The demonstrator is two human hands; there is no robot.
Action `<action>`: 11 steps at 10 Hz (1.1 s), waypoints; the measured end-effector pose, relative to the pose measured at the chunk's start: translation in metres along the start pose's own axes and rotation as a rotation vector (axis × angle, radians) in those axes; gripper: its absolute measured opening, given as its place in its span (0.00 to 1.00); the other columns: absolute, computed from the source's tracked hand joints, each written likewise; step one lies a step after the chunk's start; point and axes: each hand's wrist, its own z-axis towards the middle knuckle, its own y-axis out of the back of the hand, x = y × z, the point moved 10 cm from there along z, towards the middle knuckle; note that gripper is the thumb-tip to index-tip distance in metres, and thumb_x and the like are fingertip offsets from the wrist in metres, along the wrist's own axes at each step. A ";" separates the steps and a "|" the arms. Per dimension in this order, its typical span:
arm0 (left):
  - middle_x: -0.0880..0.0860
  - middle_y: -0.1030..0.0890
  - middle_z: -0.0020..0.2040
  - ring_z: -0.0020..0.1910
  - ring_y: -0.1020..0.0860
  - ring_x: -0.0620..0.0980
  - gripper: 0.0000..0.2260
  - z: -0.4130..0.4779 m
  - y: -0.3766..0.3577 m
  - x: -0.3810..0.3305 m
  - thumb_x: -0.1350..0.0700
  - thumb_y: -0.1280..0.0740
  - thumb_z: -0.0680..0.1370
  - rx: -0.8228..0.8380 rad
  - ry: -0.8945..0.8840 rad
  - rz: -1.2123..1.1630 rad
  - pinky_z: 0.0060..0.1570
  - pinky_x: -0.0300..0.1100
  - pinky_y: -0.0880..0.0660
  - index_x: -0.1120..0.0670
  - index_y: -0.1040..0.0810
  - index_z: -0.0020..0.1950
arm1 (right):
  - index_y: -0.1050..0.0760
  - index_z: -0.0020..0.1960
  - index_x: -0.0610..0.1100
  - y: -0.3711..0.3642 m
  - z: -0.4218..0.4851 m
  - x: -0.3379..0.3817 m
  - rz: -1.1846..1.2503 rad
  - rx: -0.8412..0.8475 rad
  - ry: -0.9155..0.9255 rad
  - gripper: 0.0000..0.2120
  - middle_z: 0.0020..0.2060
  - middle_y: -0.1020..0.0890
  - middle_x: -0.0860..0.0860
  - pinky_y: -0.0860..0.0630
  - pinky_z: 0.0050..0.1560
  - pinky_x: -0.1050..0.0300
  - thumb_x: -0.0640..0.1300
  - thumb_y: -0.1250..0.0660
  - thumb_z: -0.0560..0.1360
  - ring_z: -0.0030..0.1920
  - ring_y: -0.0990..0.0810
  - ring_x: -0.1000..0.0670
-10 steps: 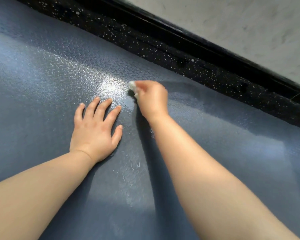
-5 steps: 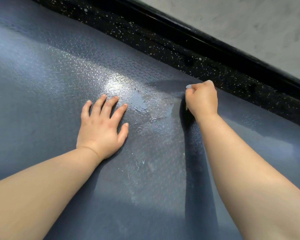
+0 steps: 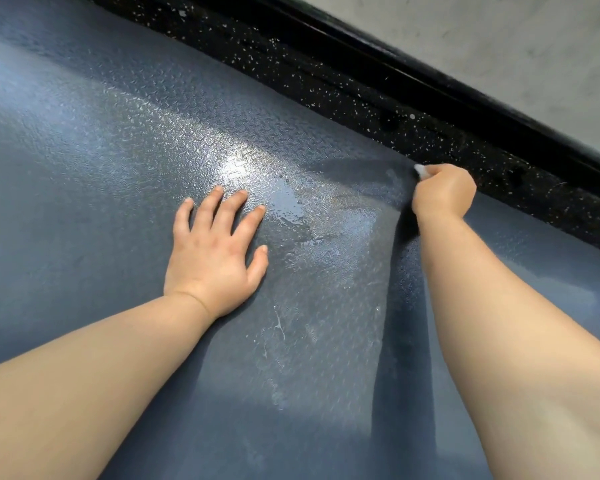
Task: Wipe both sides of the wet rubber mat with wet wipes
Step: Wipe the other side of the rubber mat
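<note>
A blue-grey textured rubber mat [image 3: 101, 168] fills most of the view, with a shiny wet patch and streaks near its middle. My left hand [image 3: 212, 251] lies flat on the mat, fingers spread, pressing it down. My right hand [image 3: 442, 192] is at the mat's far edge, fingers curled round a small white wet wipe [image 3: 420, 170]; only a corner of the wipe shows past the knuckles.
Beyond the mat's far edge runs a black speckled floor strip [image 3: 361, 88], then a black skirting band [image 3: 430, 84] and a pale grey wall [image 3: 516, 36] at top right.
My right hand has swept the wipe rightward across the wet patch to the mat's far edge. The left hand stays flat in the same spot.
</note>
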 end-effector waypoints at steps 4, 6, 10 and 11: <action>0.57 0.29 0.69 0.70 0.35 0.61 0.27 0.000 0.001 0.000 0.43 0.49 0.74 -0.009 -0.003 -0.004 0.69 0.61 0.45 0.54 0.26 0.67 | 0.18 0.51 0.49 -0.044 -0.074 0.107 0.097 0.123 0.472 0.09 0.47 0.16 0.48 0.36 0.42 0.65 0.48 0.35 0.76 0.51 0.21 0.48; 0.58 0.29 0.69 0.70 0.35 0.62 0.27 0.000 0.002 0.000 0.43 0.49 0.74 -0.005 0.004 -0.011 0.69 0.62 0.44 0.54 0.26 0.67 | 0.23 0.60 0.46 -0.018 0.012 0.025 -0.080 0.013 0.063 0.13 0.60 0.25 0.46 0.34 0.49 0.62 0.40 0.40 0.79 0.57 0.24 0.45; 0.57 0.29 0.69 0.70 0.35 0.61 0.28 -0.001 0.002 0.000 0.44 0.49 0.74 -0.008 0.011 0.001 0.69 0.61 0.44 0.54 0.26 0.67 | 0.18 0.51 0.48 -0.081 -0.116 0.152 0.194 0.429 0.667 0.09 0.48 0.18 0.47 0.27 0.52 0.54 0.50 0.31 0.73 0.49 0.21 0.48; 0.58 0.28 0.68 0.70 0.34 0.62 0.27 -0.001 0.003 -0.001 0.44 0.49 0.74 -0.016 0.003 -0.009 0.68 0.63 0.43 0.54 0.25 0.66 | 0.20 0.57 0.47 -0.034 -0.049 0.098 0.039 0.064 0.465 0.11 0.53 0.21 0.42 0.30 0.52 0.56 0.47 0.37 0.77 0.52 0.24 0.43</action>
